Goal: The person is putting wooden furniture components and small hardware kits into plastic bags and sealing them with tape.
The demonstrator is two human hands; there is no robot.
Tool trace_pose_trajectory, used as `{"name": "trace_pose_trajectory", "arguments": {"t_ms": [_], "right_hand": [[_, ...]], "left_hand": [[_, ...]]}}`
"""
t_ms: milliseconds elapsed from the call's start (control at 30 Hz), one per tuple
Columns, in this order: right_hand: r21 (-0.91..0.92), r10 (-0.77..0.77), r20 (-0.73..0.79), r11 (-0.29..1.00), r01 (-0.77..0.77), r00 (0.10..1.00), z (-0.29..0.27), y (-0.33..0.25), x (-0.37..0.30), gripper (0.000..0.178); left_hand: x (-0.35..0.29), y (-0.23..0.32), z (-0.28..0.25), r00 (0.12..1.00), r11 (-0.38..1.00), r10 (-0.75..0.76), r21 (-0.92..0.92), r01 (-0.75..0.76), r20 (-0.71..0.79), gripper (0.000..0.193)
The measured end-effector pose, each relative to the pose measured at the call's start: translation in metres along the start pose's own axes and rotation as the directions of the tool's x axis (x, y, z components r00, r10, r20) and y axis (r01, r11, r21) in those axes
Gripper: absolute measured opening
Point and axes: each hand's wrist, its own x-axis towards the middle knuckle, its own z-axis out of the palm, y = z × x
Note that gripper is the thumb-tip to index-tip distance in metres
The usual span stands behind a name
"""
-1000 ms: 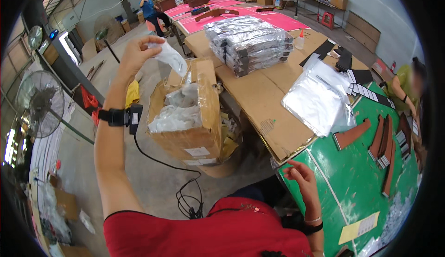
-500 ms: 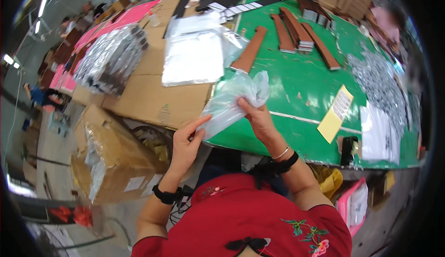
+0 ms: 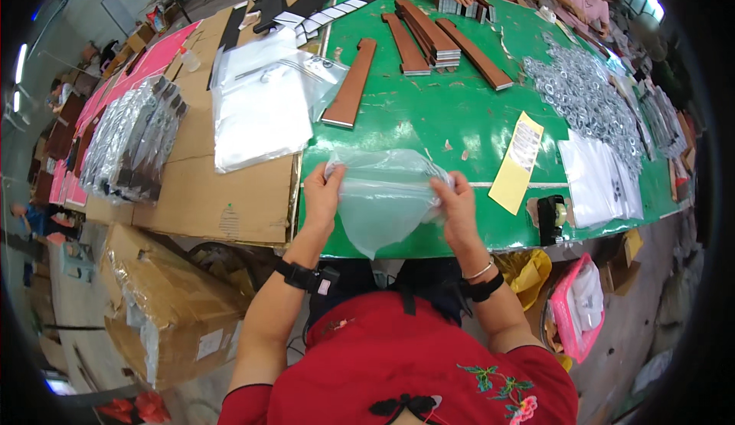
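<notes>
A clear plastic bag (image 3: 387,203) is spread between my two hands above the near edge of the green table. My left hand (image 3: 321,194) pinches its left side between thumb and fingers. On the opposite side my right hand (image 3: 458,207) grips the bag with curled fingers. The bag hangs loose between them; I see nothing inside it. Beyond it lies a single brown tapered board (image 3: 352,84). Farther back rests a stack of brown boards (image 3: 429,34), with one more brown board (image 3: 476,53) to its right.
Flat clear bags (image 3: 256,122) lie on cardboard at left, beside a pile of wrapped packs (image 3: 130,142). A yellow label sheet (image 3: 517,165), a tape dispenser (image 3: 550,218), white bags (image 3: 601,180) and heaped metal parts (image 3: 586,88) occupy the right. Two people work across the table.
The bag was bunched in my right hand with my left at its lower edge; now both hands stretch it apart. My view has shifted, so the table things appear farther left.
</notes>
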Motion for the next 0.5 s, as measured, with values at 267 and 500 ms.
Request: {"name": "trace_pose_trajectory", "arguments": {"t_ms": [267, 500], "right_hand": [[-0.785, -0.744, 0.039, 0.39, 0.481, 0.667, -0.007, -0.033, 0.032, 0.032], [-0.843, -0.392, 0.397, 0.203, 0.499, 0.83, 0.004, -0.007, 0.07, 0.041]], "left_hand": [[-0.002, -0.037, -0.004, 0.96, 0.942, 0.249, 0.261, -0.209, -0.13, 0.034], [-0.047, 0.017, -0.01, 0.92, 0.266, 0.388, 0.949, -0.167, 0.053, 0.07]]}}
